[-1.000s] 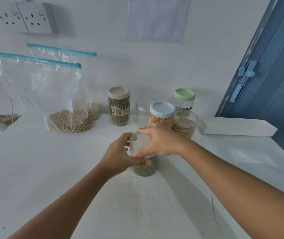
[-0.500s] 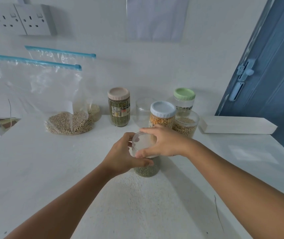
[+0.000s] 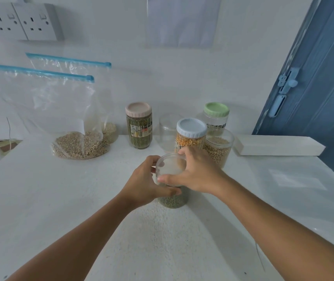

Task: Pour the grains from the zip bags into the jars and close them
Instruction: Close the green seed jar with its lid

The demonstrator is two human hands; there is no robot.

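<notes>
Clear lid (image 3: pixel 170 169) sits flat atop upright jar (image 3: pixel 173 199) of green grains, mid worktop (image 3: pixel 40 199). Left hand (image 3: pixel 148 181) wraps jar side; right hand (image 3: pixel 196 171) grips lid rim from above. Probably screwing shut, axis vertical, hands equally near.

Pink lid (image 3: pixel 138 109), pale-blue lid (image 3: pixel 191 127), green lid (image 3: pixel 216 109); blue-zipped clear bags (image 3: pixel 40 98) at ten o'clock; white tabletop (image 3: pixel 40 199).
</notes>
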